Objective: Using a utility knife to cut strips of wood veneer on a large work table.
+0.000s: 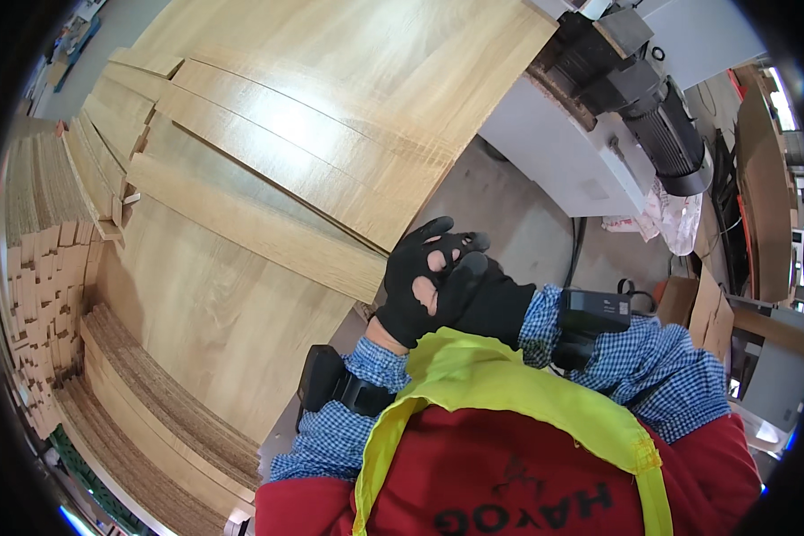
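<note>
My left hand [406,290], in a black glove with holes that bare patches of skin, meets my right hand [496,302] in front of my chest. Its fingers are partly stretched out and slightly bent, and I see no object in them. The right hand, also black-gloved, presses against it; a right-hand digit overlaps the left hand, while its other fingers are mostly hidden. Just beyond the left hand lie the near ends of loose wood-grain strips [268,234] on a large wood-grain panel [196,290].
Stacked boards [170,402] with raw chipboard edges stand at the lower left, below more stacked strips [49,295]. A black motor [665,134] sits on a pale machine frame [563,156] at upper right. Clear plastic wrap [674,219] and cardboard [701,304] lie to the right.
</note>
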Tool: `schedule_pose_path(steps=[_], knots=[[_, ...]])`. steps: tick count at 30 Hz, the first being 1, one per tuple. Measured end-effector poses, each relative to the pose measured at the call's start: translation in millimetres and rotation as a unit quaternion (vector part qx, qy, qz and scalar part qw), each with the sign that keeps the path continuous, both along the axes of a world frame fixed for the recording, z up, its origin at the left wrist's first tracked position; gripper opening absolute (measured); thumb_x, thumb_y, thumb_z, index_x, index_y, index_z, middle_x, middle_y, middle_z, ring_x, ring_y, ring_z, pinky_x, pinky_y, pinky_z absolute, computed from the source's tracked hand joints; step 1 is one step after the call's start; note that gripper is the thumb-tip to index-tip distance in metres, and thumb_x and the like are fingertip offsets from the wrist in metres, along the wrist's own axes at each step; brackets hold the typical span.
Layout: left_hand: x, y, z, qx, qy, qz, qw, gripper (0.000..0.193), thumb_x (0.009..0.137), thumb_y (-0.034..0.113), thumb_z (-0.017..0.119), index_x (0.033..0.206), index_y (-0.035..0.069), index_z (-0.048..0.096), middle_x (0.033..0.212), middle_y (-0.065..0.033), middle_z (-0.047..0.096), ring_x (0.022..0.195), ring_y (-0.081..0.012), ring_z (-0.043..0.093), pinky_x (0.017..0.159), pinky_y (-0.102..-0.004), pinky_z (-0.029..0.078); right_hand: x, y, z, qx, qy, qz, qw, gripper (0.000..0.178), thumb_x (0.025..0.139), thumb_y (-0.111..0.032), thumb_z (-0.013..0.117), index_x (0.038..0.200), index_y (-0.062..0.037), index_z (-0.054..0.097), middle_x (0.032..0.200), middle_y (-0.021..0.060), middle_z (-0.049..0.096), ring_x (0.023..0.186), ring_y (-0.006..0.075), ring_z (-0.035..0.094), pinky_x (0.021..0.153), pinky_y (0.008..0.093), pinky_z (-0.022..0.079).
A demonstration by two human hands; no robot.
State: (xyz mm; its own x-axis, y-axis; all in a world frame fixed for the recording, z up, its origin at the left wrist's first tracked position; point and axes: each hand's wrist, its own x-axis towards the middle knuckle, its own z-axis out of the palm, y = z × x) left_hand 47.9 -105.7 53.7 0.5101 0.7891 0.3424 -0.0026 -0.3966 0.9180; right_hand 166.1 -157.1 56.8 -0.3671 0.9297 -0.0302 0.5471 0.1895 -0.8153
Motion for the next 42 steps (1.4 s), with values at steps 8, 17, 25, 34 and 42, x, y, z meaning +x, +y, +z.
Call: schedule_pose_path(steps=[8,17,25,34,42], knots=[[3,4,-21,0.016,0.034,-0.006,0.999,0.021,0.083,0.018,0.063,0.098,0.006,0.071,0.091,-0.0096,0.071,0.086,-0.028,0.067,0.093,-0.0407,0.048,8,4,-7,0.027,-0.054,0.02,0.998,0.007,0.082,-0.013,0.063,0.084,-0.0089,0.058,0.096,0.0053,0.054,0.089,0.0192,0.054,0.079,0.0307,0.044],[-34,26,17,0.207,0.065,0.103,0.971,0.043,0.077,0.021,0.073,0.114,0.004,0.061,0.115,-0.0134,0.061,0.107,-0.0347,0.06,0.092,-0.0448,0.048,47,14,-24,-0.073,-0.004,0.076,0.994,0.032,0.088,-0.026,0.055,0.115,-0.0086,0.054,0.084,0.0145,0.063,0.072,0.0336,0.063,0.066,0.0437,0.051],[-282,365,5,0.118,0.388,0.299,0.863,0.083,0.075,0.026,0.081,0.137,-0.007,0.039,0.142,-0.0211,0.041,0.135,-0.0247,0.034,0.109,-0.0301,0.03,12,35,38,-0.258,0.069,-0.109,0.957,0.033,0.091,-0.035,0.055,0.103,-0.0043,0.054,0.09,0.0139,0.057,0.072,0.0248,0.058,0.069,0.0366,0.047],[-265,395,7,-0.142,0.415,0.182,0.88,0.072,0.079,0.032,0.075,0.137,0.001,0.045,0.14,-0.0137,0.046,0.131,-0.0213,0.04,0.108,-0.0328,0.032,-22,76,49,-0.428,0.153,-0.271,0.848,0.034,0.095,-0.038,0.053,0.088,-0.0047,0.052,0.072,0.0041,0.047,0.069,0.0129,0.046,0.064,0.0308,0.04],[-333,364,7,-0.156,0.41,0.156,0.885,0.063,0.08,0.014,0.075,0.136,0.004,0.048,0.124,-0.0031,0.05,0.117,-0.0144,0.046,0.1,-0.025,0.035,11,82,53,-0.392,0.073,-0.145,0.905,0.025,0.094,-0.03,0.055,0.096,-0.0057,0.054,0.066,0.0063,0.052,0.058,0.0201,0.052,0.058,0.036,0.044]])
